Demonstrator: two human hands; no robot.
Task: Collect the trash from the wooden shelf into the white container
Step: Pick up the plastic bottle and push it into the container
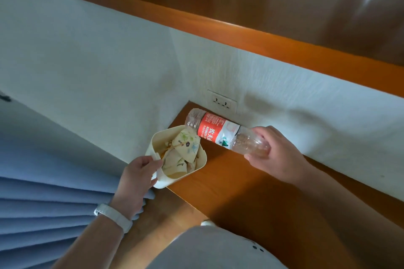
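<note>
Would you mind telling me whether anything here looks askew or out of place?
The white container overhangs the wooden shelf's corner, steadied by the left hand. It is already heaped with crumpled wrappers, leaving little room for the plastic bottle in the right hand.

The small white plastic container (202, 160) is crowded with crumpled floral paper wrappers (185, 148); bare orange-brown wooden shelf (240, 181) lies open beside it, bounded behind by the white textured wall (284, 98).
</note>
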